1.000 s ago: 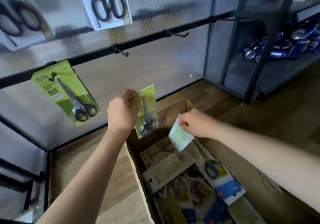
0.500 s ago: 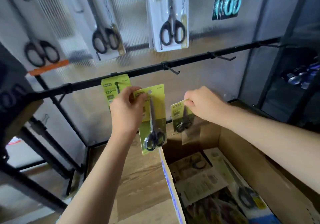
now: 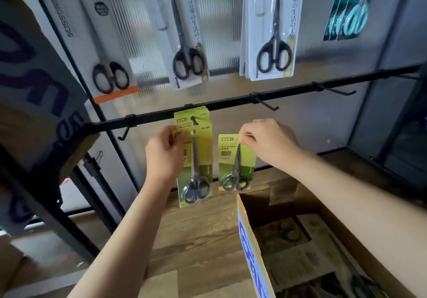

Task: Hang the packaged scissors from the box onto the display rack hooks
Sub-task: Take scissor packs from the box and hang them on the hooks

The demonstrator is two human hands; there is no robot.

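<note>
My left hand (image 3: 165, 157) grips the top left edge of a long green scissors pack (image 3: 196, 168), held just below and in front of a green pack (image 3: 191, 118) that hangs on a hook of the black rail (image 3: 231, 105). My right hand (image 3: 269, 144) pinches the top of a shorter green scissors pack (image 3: 235, 161), held apart to the right, below the rail. Two bare hooks (image 3: 265, 105) (image 3: 337, 91) stick out further right. The open cardboard box (image 3: 256, 249) with several more packs lies at the lower right.
White scissors packs (image 3: 270, 27) hang on the row above, and a teal pack (image 3: 349, 9) at the upper right. A bare hook (image 3: 126, 129) sits left of the hung pack. A dark rack frame (image 3: 46, 205) stands at the left. Wooden floor (image 3: 196, 240) lies below.
Both hands have risen from the box toward the rail, each with a green pack. The left pack now sits right under the hung pack's hook; the view has tilted up.
</note>
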